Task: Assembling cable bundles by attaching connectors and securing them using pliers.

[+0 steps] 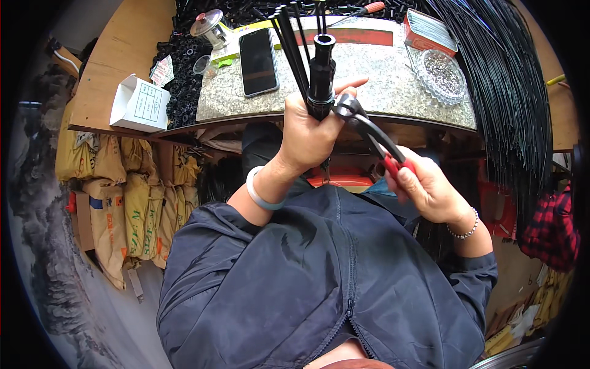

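My left hand is wrapped around what looks like an umbrella frame, a black tube with a ringed, hollow upper end and several thin black ribs fanning up to its left. The index finger of that hand points out to the right behind the tube. My right hand grips a pair of pliers by its red handles. The dark head of the pliers lies against the frame's collar, beside my left thumb. Whether the jaws pinch anything is too small to tell.
On the speckled worktop lie a phone, a glass bowl of small metal pieces and a red box of thin pins. A white carton stands left; long black rods hang over the right edge. Yellow sacks stand below.
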`<action>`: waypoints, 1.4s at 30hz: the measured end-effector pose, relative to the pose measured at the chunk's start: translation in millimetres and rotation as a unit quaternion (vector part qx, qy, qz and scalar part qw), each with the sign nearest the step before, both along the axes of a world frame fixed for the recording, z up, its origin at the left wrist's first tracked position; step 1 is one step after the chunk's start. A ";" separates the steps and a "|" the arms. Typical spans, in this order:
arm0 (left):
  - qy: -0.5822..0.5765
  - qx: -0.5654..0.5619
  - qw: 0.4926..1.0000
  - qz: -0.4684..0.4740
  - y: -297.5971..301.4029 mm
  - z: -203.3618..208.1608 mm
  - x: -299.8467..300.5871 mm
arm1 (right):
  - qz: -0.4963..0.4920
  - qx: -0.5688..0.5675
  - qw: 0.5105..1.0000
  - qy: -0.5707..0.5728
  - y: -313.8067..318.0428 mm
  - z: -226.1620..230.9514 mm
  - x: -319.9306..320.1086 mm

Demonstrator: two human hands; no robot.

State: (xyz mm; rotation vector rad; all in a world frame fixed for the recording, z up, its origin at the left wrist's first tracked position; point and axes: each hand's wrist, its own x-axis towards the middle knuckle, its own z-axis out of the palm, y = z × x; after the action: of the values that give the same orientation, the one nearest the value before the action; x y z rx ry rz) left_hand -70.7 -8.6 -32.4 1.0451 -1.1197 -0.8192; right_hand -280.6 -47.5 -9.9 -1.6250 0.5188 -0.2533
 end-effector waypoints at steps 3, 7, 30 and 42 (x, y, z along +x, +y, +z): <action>-0.016 -0.026 1.000 0.003 -3.7 -4.8 -1.3 | -0.014 0.070 0.997 0.027 5.2 -9.2 1.4; -0.007 0.005 1.000 0.015 -4.2 -0.3 -5.9 | -0.040 0.142 0.989 -0.009 10.6 -16.9 6.9; -0.020 0.012 0.999 0.022 -6.9 2.5 1.8 | -0.316 -0.509 0.717 0.358 -185.0 -41.9 -38.3; -0.002 0.010 1.000 0.029 -7.0 2.5 -17.6 | -0.231 -0.535 0.770 -0.259 -34.0 -6.0 57.0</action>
State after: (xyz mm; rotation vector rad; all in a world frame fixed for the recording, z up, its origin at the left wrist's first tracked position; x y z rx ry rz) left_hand -88.4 -15.6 -29.9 1.0922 -1.0820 -0.7844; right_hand -223.6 -81.5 -15.8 -2.3474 0.3247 -1.5611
